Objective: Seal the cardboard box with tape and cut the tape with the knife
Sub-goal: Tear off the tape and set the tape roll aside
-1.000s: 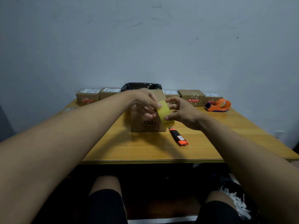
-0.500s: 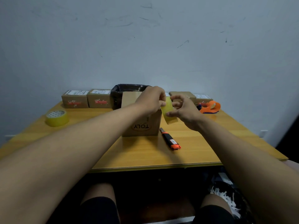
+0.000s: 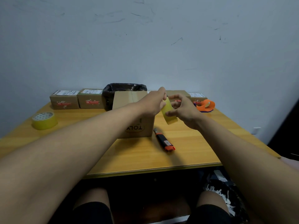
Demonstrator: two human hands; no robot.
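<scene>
One cardboard box [image 3: 129, 101] is sitting mid-table [image 3: 186, 152] with its flaps down, "TOLY" printed upside down on its near face. One knife [image 3: 164, 140], black with an orange end, is lying just right of it. One yellow tape roll [image 3: 44, 120] is resting far left; one orange dispenser [image 3: 206, 105] far right. Four small boxes are lining the back edge, two left [image 3: 64, 101], two right [image 3: 196, 97], around one black-lined bin [image 3: 124, 88]. Both arms are reaching forward: the left hand [image 3: 153, 103] is pinching the top of a loose tape strip [image 3: 169, 112], and the right hand [image 3: 184, 109] is gripping its lower edge between thumb and fingers, other fingers spread.
</scene>
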